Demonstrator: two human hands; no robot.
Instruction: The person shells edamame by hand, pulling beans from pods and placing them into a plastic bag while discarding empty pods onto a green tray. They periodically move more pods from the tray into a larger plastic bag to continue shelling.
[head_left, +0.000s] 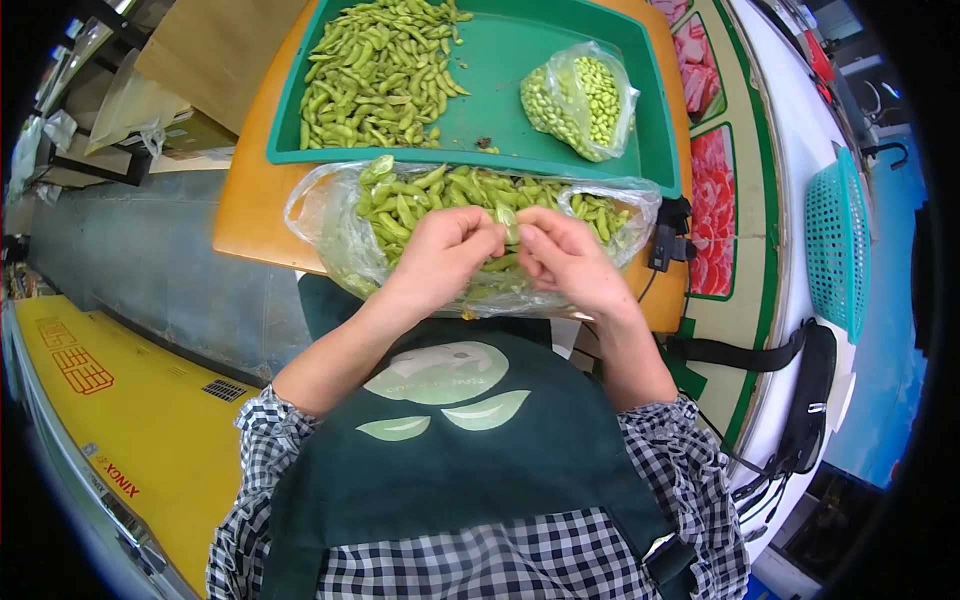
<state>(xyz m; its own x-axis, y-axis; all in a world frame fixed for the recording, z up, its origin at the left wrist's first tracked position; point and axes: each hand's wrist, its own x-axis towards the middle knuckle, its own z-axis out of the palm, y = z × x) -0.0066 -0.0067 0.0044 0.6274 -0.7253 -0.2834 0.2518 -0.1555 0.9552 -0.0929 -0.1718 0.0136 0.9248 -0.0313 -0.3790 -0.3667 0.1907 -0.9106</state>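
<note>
Between the fingertips of my left hand [452,250] and my right hand [568,260] is a green soybean pod [508,222], pinched from both sides. Both hands are closed, above a clear plastic bag [335,225] full of pods at the table's near edge. Behind the bag lies a green tray [490,65]. A heap of pods [385,75] fills the tray's left part. On its right side stands a small clear bag of shelled green beans [598,95], its mouth open. The beans inside the pinched pod are hidden.
The tray and bag rest on an orange wooden table [255,195]. A small black device [672,240] with a cable sits at its right edge. A teal basket [838,245] is farther right, and a yellow chest [120,420] stands at the left.
</note>
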